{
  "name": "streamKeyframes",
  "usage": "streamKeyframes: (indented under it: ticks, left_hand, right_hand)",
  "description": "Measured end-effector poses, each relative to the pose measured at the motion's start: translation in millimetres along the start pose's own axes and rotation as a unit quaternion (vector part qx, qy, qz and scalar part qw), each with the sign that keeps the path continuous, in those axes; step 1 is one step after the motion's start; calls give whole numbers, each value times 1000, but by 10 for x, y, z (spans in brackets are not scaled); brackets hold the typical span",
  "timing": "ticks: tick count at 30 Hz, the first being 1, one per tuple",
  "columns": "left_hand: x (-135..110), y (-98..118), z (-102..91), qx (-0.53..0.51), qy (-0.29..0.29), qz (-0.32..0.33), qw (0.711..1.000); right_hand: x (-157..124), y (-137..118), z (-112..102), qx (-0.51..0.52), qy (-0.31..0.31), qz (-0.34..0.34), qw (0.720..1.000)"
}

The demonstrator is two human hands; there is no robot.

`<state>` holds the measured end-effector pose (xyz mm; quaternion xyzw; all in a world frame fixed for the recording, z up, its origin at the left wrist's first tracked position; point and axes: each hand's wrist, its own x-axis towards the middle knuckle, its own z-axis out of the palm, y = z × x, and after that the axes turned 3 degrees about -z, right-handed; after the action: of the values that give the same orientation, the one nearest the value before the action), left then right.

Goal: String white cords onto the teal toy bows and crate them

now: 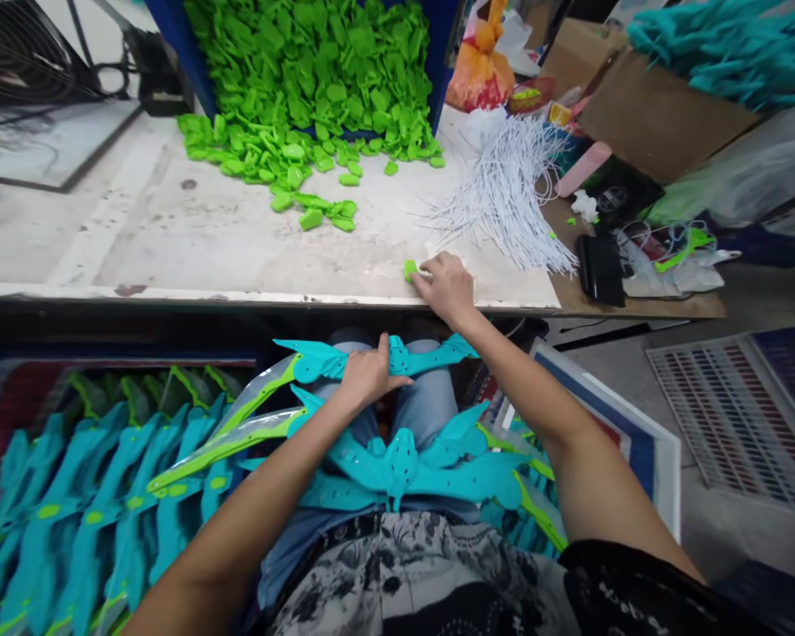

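Observation:
My left hand (366, 378) is closed around a turquoise bow-shaped plastic part (430, 358) lying across my knees, its thumb stretched along the surface. Above the front edge of the worktable, my right hand (449, 287) pinches a small green plastic piece (409, 270). More turquoise bow-shaped parts (403, 459) rest on my lap, nearer my body. Long green-edged clear strips (238, 428) reach out to the left from the parts on my lap. My fingers hide some of the held turquoise part.
A blue bin (441, 66) spills green pieces (305, 79) onto the worktable (139, 238). White ties (510, 185) lie in a bundle at right, beside a black wallet-like object (601, 269). Turquoise assemblies (86, 495) are stacked at my left. Cardboard boxes (662, 106) stand at the back right.

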<state>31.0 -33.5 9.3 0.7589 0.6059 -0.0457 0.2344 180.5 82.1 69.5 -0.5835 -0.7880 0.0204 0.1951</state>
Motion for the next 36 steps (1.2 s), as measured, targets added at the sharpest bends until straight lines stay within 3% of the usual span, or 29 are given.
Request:
streamKeyframes:
  ticks: [2, 5, 8, 10, 12, 15, 18, 20, 23, 27, 30, 33, 36]
  left_hand:
    - [13, -12, -9, -8, -9, 3, 1000]
    - [62, -88, -80, -56, -45, 16, 997]
    - [170, -202, -190, -149, -87, 39, 984]
    - [261, -272, -240, -234, -112, 46, 965]
    - [340, -322, -256, -328, -140, 22, 934]
    - [409, -357, -237, -450, -166, -30, 877]
    - [426, -359, -211, -532, -193, -64, 822]
    - [427, -359, -196, -553, -203, -76, 805]
    - [423, -376, -179, -554, -196, -56, 807]
    - [405, -404, -177, -515, -193, 3, 835]
    - [383, -392, -161, -501, -174, 24, 848]
    - [368, -361, -116, -497, -147, 17, 855]
    - [366, -343, -74, -487, -125, 3, 865]
  right_hand:
    - [36, 108, -14, 22, 11, -73, 997]
    - [180, 258, -14, 75, -58, -202, 975]
    - [282, 319, 3, 106, -122, -213, 964]
    - [226, 293, -5, 127, -117, -185, 967]
    - [26, 222, -30, 169, -96, -167, 967]
    - [-489, 93, -35, 260, -103, -177, 944]
    - [-986, 15, 80, 324, -139, -179, 919]
    - [-1173, 0, 199, 345, -149, -162, 912]
    - [-1247, -4, 340, 349, -151, -143, 914]
    - [-1238, -41, 400, 341, -132, -121, 923]
    - [-1226, -69, 412, 340, -117, -39, 932]
    - [-1159, -70, 445, 317, -156, 56, 934]
    - [-1092, -67, 482, 297, -197, 77, 931]
